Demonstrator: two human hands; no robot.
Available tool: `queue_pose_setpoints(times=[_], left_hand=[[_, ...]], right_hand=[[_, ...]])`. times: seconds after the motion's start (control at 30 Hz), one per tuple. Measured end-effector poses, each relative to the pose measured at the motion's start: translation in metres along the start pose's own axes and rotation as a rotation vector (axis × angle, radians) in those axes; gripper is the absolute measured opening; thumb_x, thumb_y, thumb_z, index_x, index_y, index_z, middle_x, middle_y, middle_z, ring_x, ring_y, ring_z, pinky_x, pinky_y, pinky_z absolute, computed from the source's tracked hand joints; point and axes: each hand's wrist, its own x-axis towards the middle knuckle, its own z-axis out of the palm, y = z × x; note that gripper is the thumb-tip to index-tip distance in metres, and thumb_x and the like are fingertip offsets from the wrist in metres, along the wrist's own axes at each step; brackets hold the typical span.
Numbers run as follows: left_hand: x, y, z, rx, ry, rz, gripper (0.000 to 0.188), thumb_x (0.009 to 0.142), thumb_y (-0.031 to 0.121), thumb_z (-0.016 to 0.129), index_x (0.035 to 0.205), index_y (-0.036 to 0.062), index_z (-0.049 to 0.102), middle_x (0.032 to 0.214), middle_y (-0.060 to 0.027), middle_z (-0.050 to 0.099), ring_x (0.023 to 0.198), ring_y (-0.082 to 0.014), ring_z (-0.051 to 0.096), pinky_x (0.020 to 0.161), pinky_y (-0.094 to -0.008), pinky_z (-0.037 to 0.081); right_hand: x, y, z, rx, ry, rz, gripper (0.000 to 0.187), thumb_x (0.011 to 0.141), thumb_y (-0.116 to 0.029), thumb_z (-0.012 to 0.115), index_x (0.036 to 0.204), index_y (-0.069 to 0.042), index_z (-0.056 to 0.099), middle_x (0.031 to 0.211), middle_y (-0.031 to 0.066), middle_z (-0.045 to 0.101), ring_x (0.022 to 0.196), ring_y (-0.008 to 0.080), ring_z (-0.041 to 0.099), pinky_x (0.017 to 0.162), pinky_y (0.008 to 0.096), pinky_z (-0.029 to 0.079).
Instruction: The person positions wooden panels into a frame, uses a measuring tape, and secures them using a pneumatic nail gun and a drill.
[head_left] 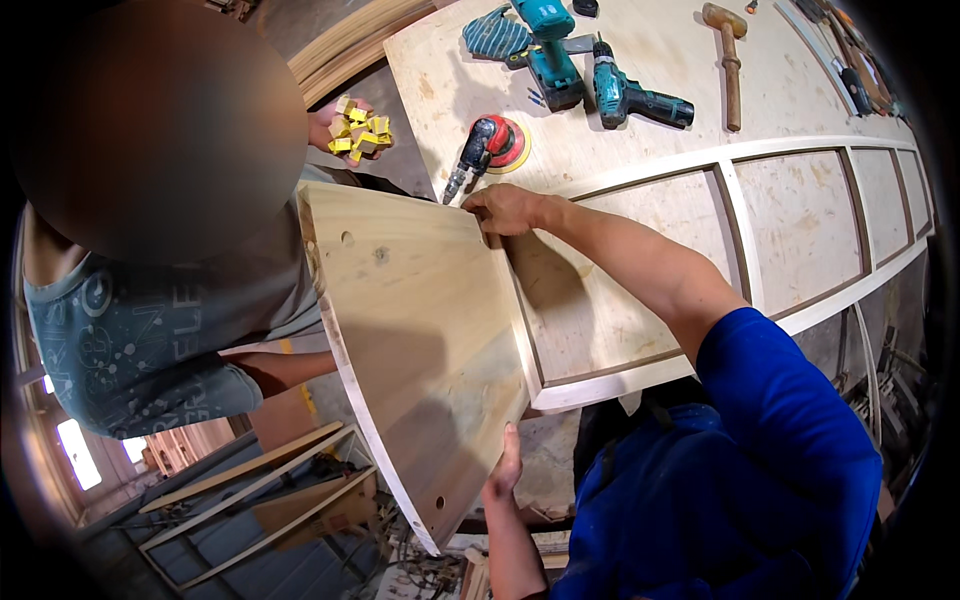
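A wide pale wooden board (415,330), with knots and a dark round hole near its lower corner, stands against the end of a long ladder-like wooden frame (640,383). My left hand (503,468) grips the board's near edge, thumb up and the other fingers mostly hidden. At the far corner, where board and frame meet, my right hand (505,209) is closed over the board's edge with bent fingertips. Beside that hand lies a red and black round sander (490,150).
A co-worker in a patterned grey shirt (150,340) stands at left, one hand holding yellow blocks (360,132). On the plywood table (430,80) lie a teal drill (630,92), another teal power tool (553,65), a striped glove (497,35) and a mallet (731,60). Wooden strips (260,465) lean lower left.
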Motion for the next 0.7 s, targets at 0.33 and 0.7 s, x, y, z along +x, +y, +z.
queue_pose_setpoints(times=[0.33, 0.7], left_hand=[[-0.001, -0.003, 0.003, -0.043, 0.068, 0.015, 0.043, 0.096, 0.01, 0.063, 0.136, -0.0052, 0.057, 0.136, -0.0201, 0.062, 0.125, -0.0318, 0.058, 0.111, -0.0435, 0.041], [-0.002, 0.004, -0.002, -0.003, 0.051, -0.029, 0.049, 0.096, 0.015, 0.063, 0.14, -0.0042, 0.054, 0.14, -0.0208, 0.059, 0.129, -0.033, 0.055, 0.112, -0.0447, 0.039]], right_hand=[[0.0, 0.008, 0.007, -0.042, 0.079, -0.026, 0.045, 0.081, -0.016, 0.063, 0.125, -0.008, 0.069, 0.107, 0.0168, 0.073, 0.101, 0.0356, 0.069, 0.091, 0.043, 0.054], [-0.003, 0.007, 0.006, -0.089, 0.074, -0.035, 0.047, 0.086, -0.014, 0.063, 0.132, -0.01, 0.064, 0.112, 0.0167, 0.071, 0.107, 0.0373, 0.065, 0.096, 0.0453, 0.051]])
